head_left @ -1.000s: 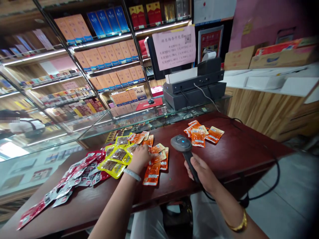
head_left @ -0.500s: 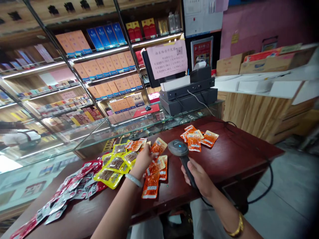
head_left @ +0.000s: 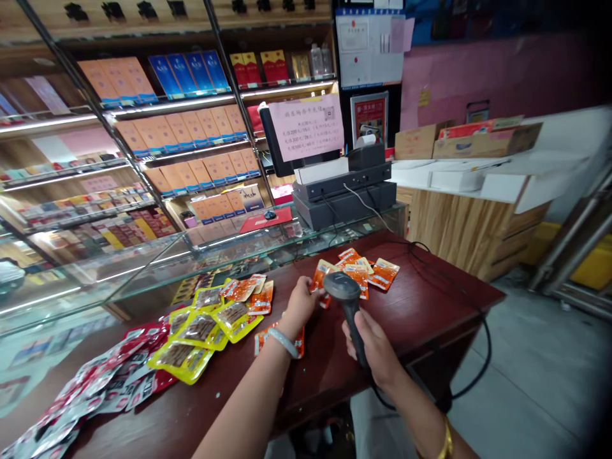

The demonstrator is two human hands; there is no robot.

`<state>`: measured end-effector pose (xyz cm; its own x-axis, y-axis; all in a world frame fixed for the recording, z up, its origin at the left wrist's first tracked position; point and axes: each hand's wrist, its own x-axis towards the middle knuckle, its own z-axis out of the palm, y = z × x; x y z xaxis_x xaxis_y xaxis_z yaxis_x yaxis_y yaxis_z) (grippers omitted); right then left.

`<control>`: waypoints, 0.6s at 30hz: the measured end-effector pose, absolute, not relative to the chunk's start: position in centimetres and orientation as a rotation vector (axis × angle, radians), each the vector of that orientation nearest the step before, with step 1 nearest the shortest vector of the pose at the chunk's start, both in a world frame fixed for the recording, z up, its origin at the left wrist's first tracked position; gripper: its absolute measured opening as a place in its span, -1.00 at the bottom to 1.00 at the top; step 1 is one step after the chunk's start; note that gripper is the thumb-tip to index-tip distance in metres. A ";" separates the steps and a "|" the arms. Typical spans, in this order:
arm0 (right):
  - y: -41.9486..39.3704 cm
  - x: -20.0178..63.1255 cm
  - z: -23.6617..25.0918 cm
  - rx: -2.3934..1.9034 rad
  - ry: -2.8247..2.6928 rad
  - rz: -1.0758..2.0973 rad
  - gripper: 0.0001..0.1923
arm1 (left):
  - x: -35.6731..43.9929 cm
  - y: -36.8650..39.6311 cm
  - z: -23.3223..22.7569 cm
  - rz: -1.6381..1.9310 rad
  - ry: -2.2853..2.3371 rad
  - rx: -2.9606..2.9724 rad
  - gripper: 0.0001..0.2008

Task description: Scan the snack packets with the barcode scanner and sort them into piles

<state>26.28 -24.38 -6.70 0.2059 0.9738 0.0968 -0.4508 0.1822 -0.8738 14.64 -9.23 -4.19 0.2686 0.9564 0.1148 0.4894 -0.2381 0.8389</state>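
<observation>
My right hand (head_left: 375,347) is wrapped round the handle of a black barcode scanner (head_left: 343,288), its head pointing away over the table. Just left of the scanner, my left hand (head_left: 303,303) pinches an orange snack packet (head_left: 321,273) by its near edge. Beyond the scanner head lies a small group of orange packets (head_left: 382,274). Under my left wrist, another orange packet (head_left: 297,344) is partly covered by the forearm. Further left are yellow packets (head_left: 184,360) with a few orange packets (head_left: 261,298) on and beside them, then a long pile of red and silver packets (head_left: 102,389).
The dark red table (head_left: 425,306) borders a glass display counter (head_left: 157,268). A till (head_left: 344,197) and a monitor with a pink sign (head_left: 306,127) stand behind. The scanner's black cable (head_left: 485,357) loops off the right side. Boxed goods fill the shelves (head_left: 186,134).
My left hand has moved right, from beside the yellow packets to the scanner head, bringing an orange packet along. The scanner stays in my right hand. The view has turned slightly right.
</observation>
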 end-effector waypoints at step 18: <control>-24.3 26.0 -7.4 -0.900 -0.830 1.211 -0.61 | 0.6 -11.8 -1.6 -0.171 1.833 2.572 -0.51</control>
<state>25.99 -24.26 -7.45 0.1637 0.9850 0.0540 -0.4052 0.1171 -0.9067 0.59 -11.80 -1.57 0.3224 0.9436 -0.0756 0.9413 -0.3280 -0.0796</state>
